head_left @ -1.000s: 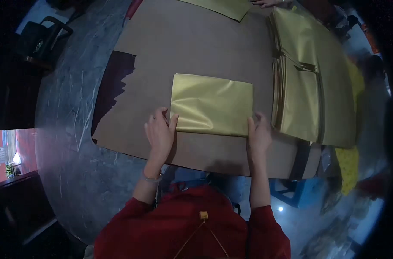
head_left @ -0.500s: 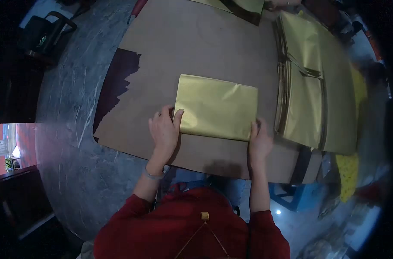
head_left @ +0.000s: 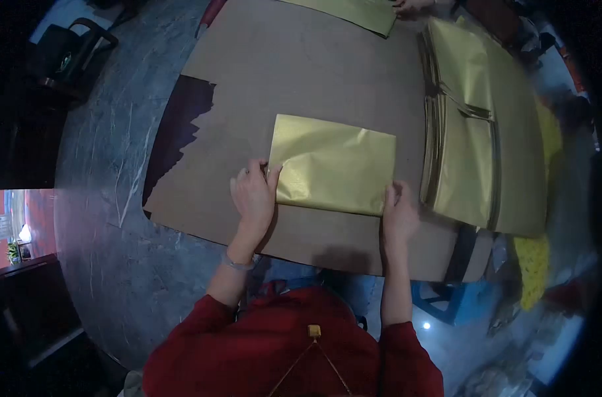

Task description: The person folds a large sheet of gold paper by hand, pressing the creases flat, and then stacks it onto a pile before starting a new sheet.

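Observation:
A rectangular piece of gold paper (head_left: 337, 165), seemingly folded, lies on the brown table covering in front of me. My left hand (head_left: 253, 192) pinches its left edge, thumb on top and fingers at the side. At the lower right corner my right hand (head_left: 400, 208) grips the paper between thumb and fingers. The sheet has light creases and a slight bulge near its left side. What lies under its edges is hidden.
A thick stack of gold paper (head_left: 466, 159) sits on the right side of the brown covering (head_left: 248, 79). Across the table, another person's hand (head_left: 410, 6) touches a second gold sheet (head_left: 354, 13). A blue stool (head_left: 449, 308) stands below the near edge.
My hands stay almost in place on the paper, whose left part now looks more wrinkled. The far gold sheet has shifted, and its dark edge no longer shows.

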`<state>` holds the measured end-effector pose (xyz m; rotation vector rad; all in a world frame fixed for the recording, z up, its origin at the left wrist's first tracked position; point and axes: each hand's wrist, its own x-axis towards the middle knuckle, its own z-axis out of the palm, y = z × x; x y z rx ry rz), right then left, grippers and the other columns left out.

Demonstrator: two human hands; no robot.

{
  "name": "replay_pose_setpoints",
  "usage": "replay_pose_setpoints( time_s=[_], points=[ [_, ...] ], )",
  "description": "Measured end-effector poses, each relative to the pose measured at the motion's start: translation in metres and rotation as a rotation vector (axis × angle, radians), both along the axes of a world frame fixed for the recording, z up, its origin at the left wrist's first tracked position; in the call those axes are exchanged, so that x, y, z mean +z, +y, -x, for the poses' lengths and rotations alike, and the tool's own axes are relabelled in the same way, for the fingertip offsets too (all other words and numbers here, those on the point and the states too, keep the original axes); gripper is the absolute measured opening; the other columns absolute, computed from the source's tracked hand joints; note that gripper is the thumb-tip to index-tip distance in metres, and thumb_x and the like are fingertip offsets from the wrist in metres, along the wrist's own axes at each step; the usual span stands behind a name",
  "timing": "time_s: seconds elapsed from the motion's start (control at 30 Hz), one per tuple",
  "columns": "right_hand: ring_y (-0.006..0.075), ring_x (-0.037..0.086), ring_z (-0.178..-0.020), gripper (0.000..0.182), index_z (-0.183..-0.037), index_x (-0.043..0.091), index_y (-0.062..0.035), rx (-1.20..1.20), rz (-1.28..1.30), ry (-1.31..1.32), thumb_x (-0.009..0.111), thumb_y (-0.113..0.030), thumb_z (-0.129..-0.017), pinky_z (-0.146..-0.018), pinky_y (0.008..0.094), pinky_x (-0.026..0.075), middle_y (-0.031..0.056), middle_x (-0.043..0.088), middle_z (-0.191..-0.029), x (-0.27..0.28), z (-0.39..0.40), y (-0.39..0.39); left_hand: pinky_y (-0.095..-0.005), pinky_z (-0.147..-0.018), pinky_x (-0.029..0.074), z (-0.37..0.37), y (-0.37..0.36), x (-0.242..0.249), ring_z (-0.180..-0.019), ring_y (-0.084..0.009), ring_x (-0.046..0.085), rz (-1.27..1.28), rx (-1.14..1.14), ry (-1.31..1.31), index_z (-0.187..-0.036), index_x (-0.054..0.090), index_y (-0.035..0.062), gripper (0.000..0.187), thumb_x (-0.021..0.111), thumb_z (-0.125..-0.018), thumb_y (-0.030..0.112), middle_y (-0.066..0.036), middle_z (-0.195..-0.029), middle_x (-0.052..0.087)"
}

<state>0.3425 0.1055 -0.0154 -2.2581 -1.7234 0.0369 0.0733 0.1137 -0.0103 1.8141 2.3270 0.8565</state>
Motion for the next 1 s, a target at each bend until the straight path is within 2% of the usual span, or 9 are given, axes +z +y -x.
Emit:
replay_pose_setpoints(
  time_s=[0.2, 0.23, 0.3, 0.37, 0.47, 0.53, 0.6, 0.7, 1.0],
  points=[
    [0.032, 0.063, -0.059, 0.028, -0.113, 0.054, -0.0206, 0.05, -0.155, -0.088, 0.051, -0.038, -0.092, -0.052, 0.0426, 0.049, 0.0101, 0.066, -0.073, -0.005, -0.001, 0.0, -0.037, -0.067, 0.039, -0.001, 0.001, 0.007, -0.077, -0.0269, 0.057, 0.078, -0.031, 0.06, -0.095, 0.058, 0.0073, 0.026, 0.064, -0.084, 0.03, -0.009, -0.072, 0.061],
    [0.0318, 0.063, -0.059, 0.028, -0.114, 0.054, -0.0211, 0.021, -0.068, -0.08, 0.051, -0.038, -0.092, -0.052, 0.0424, 0.049, 0.01, 0.066, -0.072, -0.002, 0.0, 0.0, -0.039, -0.07, 0.04, -0.001, 0.001, 0.011, -0.085, -0.0293, 0.056, 0.057, -0.067, 0.091, -0.099, 0.057, 0.0048, 0.03, 0.065, -0.082, 0.029, -0.012, -0.086, 0.063],
    [0.0314, 0.063, -0.058, 0.028, -0.114, 0.055, -0.0222, -0.04, 0.106, -0.06, 0.051, -0.038, -0.092, -0.052, 0.0421, 0.049, 0.0099, 0.066, -0.071, 0.002, 0.002, 0.0, -0.0411, -0.075, 0.041, -0.004, 0.007, 0.02, -0.091, -0.0307, 0.056, 0.043, -0.134, 0.088, -0.103, 0.056, 0.0028, 0.035, 0.065, -0.081, 0.028, -0.013, -0.095, 0.062],
    [0.0312, 0.063, -0.058, 0.027, -0.113, 0.055, -0.0221, -0.024, 0.028, -0.05, 0.051, -0.037, -0.092, -0.051, 0.0418, 0.049, 0.0095, 0.066, -0.072, -0.007, -0.001, -0.002, -0.0462, -0.094, 0.039, -0.008, 0.017, 0.024, -0.113, -0.0349, 0.049, -0.054, -0.34, 0.148, -0.116, 0.05, -0.0021, 0.051, 0.067, -0.078, 0.027, -0.017, -0.121, 0.052],
    [0.0303, 0.063, -0.057, 0.025, -0.111, 0.056, -0.022, 0.022, -0.072, -0.079, 0.051, -0.037, -0.092, -0.05, 0.0412, 0.049, 0.0086, 0.066, -0.072, -0.004, 0.0, -0.001, -0.0453, -0.105, 0.032, -0.03, 0.037, 0.038, -0.131, -0.0337, 0.033, 0.022, -0.636, 0.182, -0.126, 0.041, -0.0016, 0.061, 0.063, -0.081, 0.034, -0.017, -0.14, 0.036],
    [0.0318, 0.065, -0.076, 0.033, -0.117, 0.055, -0.0202, -0.045, 0.135, 0.09, 0.047, -0.041, -0.092, -0.066, 0.0434, 0.05, 0.0098, 0.067, -0.088, 0.01, 0.004, 0.001, -0.0452, -0.106, 0.031, -0.043, 0.054, 0.023, -0.132, -0.0317, 0.031, -0.024, -0.743, 0.173, -0.127, 0.041, -0.0001, 0.064, 0.062, -0.081, 0.037, -0.015, -0.141, 0.035],
    [0.0318, 0.065, -0.076, 0.033, -0.117, 0.055, -0.0201, -0.041, 0.092, 0.061, 0.047, -0.041, -0.093, -0.065, 0.0436, 0.05, 0.0096, 0.067, -0.088, -0.004, -0.001, 0.0, -0.0451, -0.107, 0.03, -0.047, 0.069, 0.002, -0.134, -0.0295, 0.03, -0.035, -0.781, 0.249, -0.132, 0.039, 0.0015, 0.067, 0.06, -0.082, 0.041, -0.014, -0.143, 0.033],
    [0.0324, 0.065, -0.076, 0.032, -0.116, 0.054, -0.0201, -0.055, 0.119, 0.04, 0.047, -0.041, -0.093, -0.065, 0.0443, 0.05, 0.009, 0.067, -0.09, 0.004, 0.0, 0.0, -0.0434, -0.11, 0.024, -0.05, 0.077, -0.011, -0.137, -0.0273, 0.025, 0.104, -0.78, 0.21, -0.141, 0.03, 0.0047, 0.067, 0.041, -0.092, 0.049, -0.011, -0.148, 0.027],
    [0.0334, 0.065, -0.072, 0.03, -0.116, 0.053, -0.0204, -0.06, 0.182, 0.07, 0.049, -0.039, -0.093, -0.061, 0.0445, 0.05, 0.0089, 0.068, -0.089, 0.016, 0.005, 0.002, -0.043, -0.111, 0.023, -0.05, 0.076, -0.012, -0.136, -0.0285, 0.026, 0.057, -0.762, 0.225, -0.14, 0.032, 0.0055, 0.063, 0.04, -0.093, 0.046, -0.012, -0.147, 0.03]
  ],
)
